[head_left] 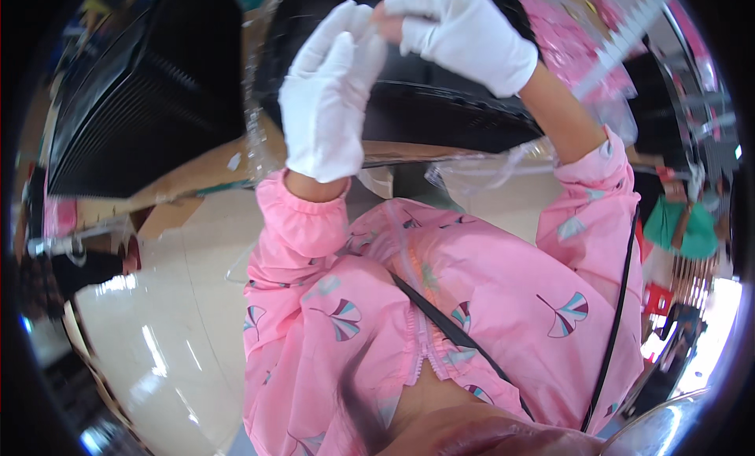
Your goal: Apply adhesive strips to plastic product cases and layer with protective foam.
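Note:
Both my hands wear white gloves and meet above a black, glossy moulded panel (440, 114). My left hand (324, 102) is raised, its fingers bent toward the right hand and its thumb in front. My right hand (464, 35) reaches in from the right, its bare fingertips showing past the glove and pinched together at the left fingertips. The fingertips are blurred; anything small between them cannot be made out. Clear plastic wrap (503, 166) lies crumpled along the panel's near edge.
A large black ribbed panel (149, 102) stands at the left on a brown cardboard-like surface (189, 169). Pink plastic packaging (562, 43) and a white ridged strip (617, 51) lie at the far right. A person's green garment (680, 229) shows at the right.

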A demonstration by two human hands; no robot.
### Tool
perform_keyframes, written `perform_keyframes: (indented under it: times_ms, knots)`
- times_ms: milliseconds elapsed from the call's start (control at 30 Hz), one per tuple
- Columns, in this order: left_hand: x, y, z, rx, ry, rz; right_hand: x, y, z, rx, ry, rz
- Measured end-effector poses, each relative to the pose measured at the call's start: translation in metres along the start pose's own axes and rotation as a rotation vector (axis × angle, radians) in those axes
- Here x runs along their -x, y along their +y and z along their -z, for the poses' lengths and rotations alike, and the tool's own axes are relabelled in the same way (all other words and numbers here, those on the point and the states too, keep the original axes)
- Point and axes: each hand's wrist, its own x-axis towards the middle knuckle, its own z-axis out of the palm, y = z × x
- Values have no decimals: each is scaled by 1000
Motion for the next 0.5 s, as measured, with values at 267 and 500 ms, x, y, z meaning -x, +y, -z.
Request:
perform_keyframes:
  times_ms: [267, 500]
  knots:
    - [-23, -38, -33, -58, -118, 141, 98, 77, 86, 430, -14, -243]
    - [-32, -55, -47, -25, -138, 265, 120, 90, 95, 642, -87, -245]
